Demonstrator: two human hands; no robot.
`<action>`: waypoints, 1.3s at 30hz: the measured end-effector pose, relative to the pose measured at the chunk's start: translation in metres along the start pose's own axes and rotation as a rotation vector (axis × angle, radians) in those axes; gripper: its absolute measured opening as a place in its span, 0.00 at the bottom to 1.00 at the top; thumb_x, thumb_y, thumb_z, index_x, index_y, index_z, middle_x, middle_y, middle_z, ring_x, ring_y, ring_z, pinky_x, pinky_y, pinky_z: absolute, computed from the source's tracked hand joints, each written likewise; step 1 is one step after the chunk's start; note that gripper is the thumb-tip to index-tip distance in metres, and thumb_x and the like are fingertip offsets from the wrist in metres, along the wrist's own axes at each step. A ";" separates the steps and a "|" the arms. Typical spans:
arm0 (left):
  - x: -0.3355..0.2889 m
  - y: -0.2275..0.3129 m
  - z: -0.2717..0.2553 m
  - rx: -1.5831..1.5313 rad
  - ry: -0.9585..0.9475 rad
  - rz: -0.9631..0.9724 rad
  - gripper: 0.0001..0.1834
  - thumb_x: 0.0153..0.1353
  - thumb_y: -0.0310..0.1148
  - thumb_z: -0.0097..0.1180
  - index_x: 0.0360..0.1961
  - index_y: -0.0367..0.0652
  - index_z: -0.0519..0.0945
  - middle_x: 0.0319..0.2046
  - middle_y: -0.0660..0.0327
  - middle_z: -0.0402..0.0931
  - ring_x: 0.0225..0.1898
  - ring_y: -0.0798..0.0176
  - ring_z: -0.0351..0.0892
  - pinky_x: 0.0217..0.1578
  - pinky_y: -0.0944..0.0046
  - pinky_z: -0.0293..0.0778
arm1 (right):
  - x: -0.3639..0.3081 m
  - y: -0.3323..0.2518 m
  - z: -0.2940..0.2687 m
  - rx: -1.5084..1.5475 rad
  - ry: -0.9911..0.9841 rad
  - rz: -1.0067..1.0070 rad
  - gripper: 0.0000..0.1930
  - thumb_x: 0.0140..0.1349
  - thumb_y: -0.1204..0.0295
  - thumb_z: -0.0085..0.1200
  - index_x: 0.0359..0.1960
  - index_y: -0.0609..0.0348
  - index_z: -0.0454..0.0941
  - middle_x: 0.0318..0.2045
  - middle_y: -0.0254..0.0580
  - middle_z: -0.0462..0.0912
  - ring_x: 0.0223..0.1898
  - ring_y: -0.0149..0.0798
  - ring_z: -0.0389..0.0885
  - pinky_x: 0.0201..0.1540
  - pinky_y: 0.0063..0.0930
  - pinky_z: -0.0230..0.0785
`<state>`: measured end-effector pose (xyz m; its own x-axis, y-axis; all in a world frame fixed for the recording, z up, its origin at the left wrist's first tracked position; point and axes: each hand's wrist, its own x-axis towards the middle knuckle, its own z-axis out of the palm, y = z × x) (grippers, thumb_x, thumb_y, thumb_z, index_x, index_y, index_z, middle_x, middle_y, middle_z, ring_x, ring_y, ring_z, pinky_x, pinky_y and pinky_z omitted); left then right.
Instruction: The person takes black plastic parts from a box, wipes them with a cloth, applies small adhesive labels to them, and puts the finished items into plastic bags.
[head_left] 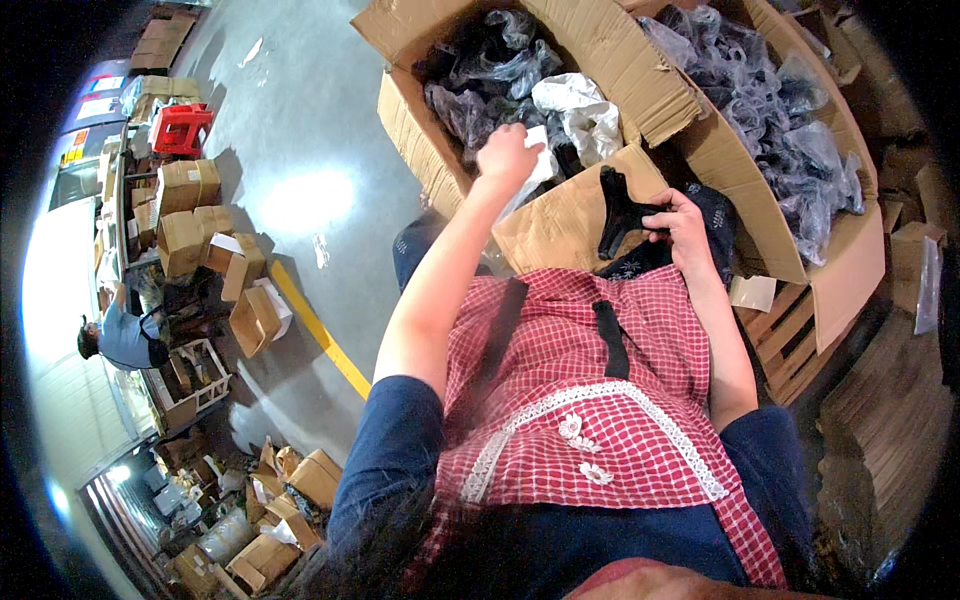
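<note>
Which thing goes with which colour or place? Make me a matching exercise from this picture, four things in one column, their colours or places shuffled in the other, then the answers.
Things
1. floor line
2. black piece
3. apron
4. small white item

Colours and places
A. held in the right hand
B. red and white checked
C. held in the left hand
D. yellow

Pairs: 1-D, 2-A, 3-B, 4-C

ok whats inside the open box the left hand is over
Dark plastic-wrapped items and a crumpled white bag show in the box. The left hand covers part of the view, and the pile hides the bottom, so what lies deeper can't be seen.
</note>
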<state>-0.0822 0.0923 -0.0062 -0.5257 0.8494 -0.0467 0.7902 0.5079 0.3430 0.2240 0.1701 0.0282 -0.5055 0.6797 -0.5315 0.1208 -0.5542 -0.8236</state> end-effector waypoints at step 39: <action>-0.085 0.062 0.003 -0.329 -0.037 0.343 0.11 0.62 0.32 0.51 0.43 0.39 0.77 0.26 0.44 0.80 0.31 0.38 0.81 0.35 0.42 0.74 | -0.027 -0.025 0.032 0.021 0.247 -0.645 0.11 0.55 0.85 0.60 0.40 0.64 0.77 0.29 0.38 0.80 0.27 0.30 0.80 0.29 0.23 0.75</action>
<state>0.0121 0.0519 0.0166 -0.2358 0.9677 0.0893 0.7712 0.1304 0.6231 0.2070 0.1508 0.0695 -0.2614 0.9647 0.0320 -0.1566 -0.0096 -0.9876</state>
